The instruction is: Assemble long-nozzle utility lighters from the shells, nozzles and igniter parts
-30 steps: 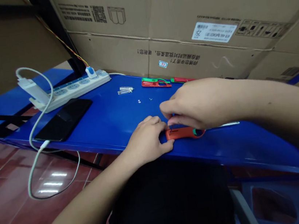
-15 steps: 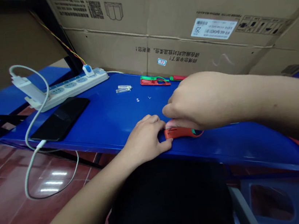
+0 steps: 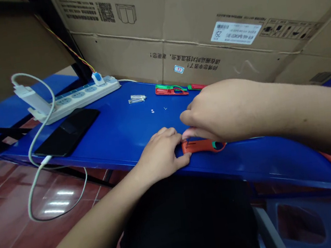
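Currently, my left hand [image 3: 160, 155] is closed on the left end of the orange handle [image 3: 200, 146], thumb at the near edge and fingers at the far edge. The handle lies flat at the near edge of the blue desk [image 3: 118, 132], its long axis running left to right; green shows in the opening at its right end.

My right hand [image 3: 217, 113] is positioned above the handle, fingertips pinched together on a thin dark rod [image 3: 187, 141]. The rod is mostly hidden, and its lower end meets the handle's left portion.

Surrounding items: two clear pieces [image 3: 137, 99] lie beyond my left hand, with small white bits [image 3: 152, 111] nearer. Red and green plastic parts [image 3: 171, 90] rest along the cardboard box [image 3: 147, 33]. At the left, a black phone [image 3: 68, 132] with a white cable [image 3: 31, 149] attached lies in front of the power strip [image 3: 81, 96].
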### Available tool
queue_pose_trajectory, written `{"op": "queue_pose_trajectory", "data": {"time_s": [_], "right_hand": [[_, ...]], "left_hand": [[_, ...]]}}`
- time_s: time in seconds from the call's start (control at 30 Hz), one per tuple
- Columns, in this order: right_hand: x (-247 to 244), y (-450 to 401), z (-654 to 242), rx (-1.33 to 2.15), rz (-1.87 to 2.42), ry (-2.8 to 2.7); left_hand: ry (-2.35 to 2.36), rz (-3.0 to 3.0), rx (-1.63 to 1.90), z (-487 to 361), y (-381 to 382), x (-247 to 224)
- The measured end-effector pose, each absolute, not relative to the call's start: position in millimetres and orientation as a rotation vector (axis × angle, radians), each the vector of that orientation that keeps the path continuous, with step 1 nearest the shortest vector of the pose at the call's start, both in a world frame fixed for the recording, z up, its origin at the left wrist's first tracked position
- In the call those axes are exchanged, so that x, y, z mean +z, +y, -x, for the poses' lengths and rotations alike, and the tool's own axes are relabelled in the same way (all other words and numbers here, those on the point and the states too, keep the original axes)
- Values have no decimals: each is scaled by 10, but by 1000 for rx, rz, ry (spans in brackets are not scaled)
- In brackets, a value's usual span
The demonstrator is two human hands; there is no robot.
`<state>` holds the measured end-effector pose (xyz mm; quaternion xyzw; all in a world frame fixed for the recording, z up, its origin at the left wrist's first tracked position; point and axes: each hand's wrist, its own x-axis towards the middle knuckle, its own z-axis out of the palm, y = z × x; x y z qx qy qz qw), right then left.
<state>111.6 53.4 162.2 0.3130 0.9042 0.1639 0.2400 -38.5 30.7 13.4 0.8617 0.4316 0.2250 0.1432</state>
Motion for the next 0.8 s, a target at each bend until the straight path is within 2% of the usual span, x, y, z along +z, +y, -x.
{"op": "queue_pose_trajectory", "data": {"time_s": [0.43, 0.67, 0.8], "right_hand": [[1632, 553, -1188, 340, -720, 2556], [1582, 534, -1143, 599, -914, 2488], [1626, 532, -1189, 470, -823, 2503]], "left_hand": [[1227, -2426, 691, 380, 310, 138], [1262, -2457, 645, 381, 311, 132], [1248, -2450, 676, 382, 305, 129]]}}
